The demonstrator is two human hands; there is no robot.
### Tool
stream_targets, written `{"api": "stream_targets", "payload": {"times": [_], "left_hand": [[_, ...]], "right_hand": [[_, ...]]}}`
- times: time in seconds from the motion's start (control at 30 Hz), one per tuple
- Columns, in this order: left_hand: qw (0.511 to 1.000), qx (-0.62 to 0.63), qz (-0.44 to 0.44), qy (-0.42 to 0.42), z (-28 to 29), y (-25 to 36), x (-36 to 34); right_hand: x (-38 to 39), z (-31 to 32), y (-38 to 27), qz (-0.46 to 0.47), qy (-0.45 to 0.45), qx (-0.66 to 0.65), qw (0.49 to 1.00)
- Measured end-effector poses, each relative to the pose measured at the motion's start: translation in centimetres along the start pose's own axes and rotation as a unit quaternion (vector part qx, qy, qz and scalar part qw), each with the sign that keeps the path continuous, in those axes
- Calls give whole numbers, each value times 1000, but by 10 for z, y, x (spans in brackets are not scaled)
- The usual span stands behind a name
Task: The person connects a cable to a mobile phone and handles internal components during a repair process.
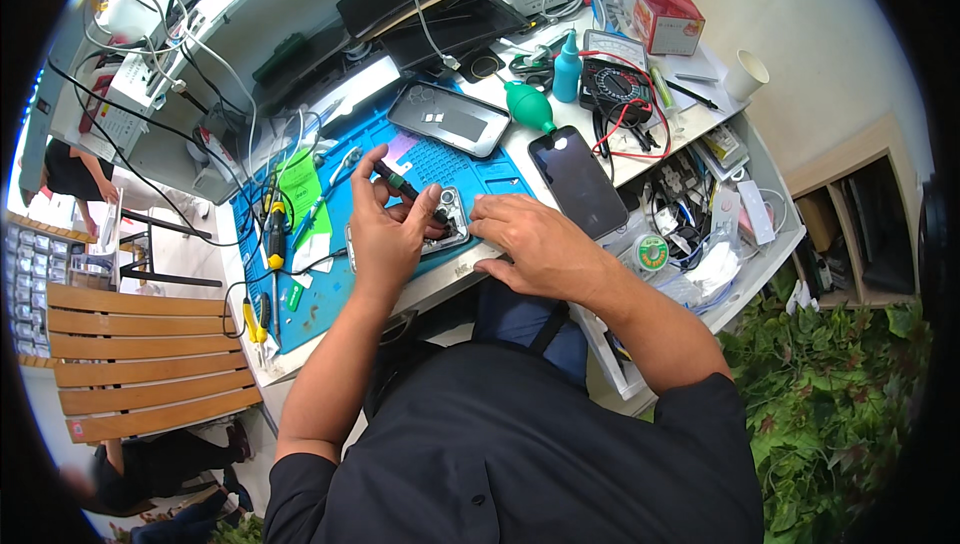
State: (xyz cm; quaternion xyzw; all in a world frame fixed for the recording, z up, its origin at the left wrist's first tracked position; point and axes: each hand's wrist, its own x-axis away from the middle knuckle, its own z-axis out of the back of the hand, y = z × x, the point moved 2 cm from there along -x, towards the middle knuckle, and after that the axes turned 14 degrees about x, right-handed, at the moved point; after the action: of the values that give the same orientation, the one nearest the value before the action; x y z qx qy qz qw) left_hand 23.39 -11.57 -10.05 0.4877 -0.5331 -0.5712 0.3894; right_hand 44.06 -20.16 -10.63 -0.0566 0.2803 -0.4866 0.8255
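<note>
My left hand (388, 244) is closed on a slim dark green and black screwdriver (400, 184), which slants down over an opened phone (455, 206). The phone lies on the blue work mat (330, 296) near the table's front edge, and its inner parts show. Part of it is covered by my left hand. At the phone's right end my right hand (535, 244) has its fingers bent against the edge, with the thumb lower down by the table rim. What its fingertips touch is partly hidden.
A dark phone (580, 182) and a silver-framed phone shell (450, 119) lie beyond my hands. Nearby are a green air blower (530, 106), a blue bottle (567, 69) and a multimeter (613, 84). An open, cluttered drawer (775, 254) juts out at the right. Screwdrivers (275, 234) lie left.
</note>
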Motion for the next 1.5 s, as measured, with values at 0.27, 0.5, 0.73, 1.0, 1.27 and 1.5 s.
{"api": "stream_targets", "payload": {"times": [0.27, 0.5, 0.73, 1.0, 1.27, 1.5], "left_hand": [[957, -85, -258, -105, 12, -15, 16], [868, -158, -389, -264, 24, 0, 17], [856, -363, -194, -311, -2, 86, -5], [832, -392, -132, -370, -13, 81, -15], [844, -348, -161, -375, 1, 93, 0], [957, -213, -171, -103, 111, 183, 9]], "right_hand": [[1, 1, 1, 2, 12, 4, 1000], [-2, 4, 0, 7, 5, -10, 1000], [0, 7, 5, -6, -52, -5, 999], [11, 1, 4, -10, -52, 36, 998], [-13, 17, -26, 22, -76, 64, 995], [-11, 15, -29, 8, -71, 112, 991]]}}
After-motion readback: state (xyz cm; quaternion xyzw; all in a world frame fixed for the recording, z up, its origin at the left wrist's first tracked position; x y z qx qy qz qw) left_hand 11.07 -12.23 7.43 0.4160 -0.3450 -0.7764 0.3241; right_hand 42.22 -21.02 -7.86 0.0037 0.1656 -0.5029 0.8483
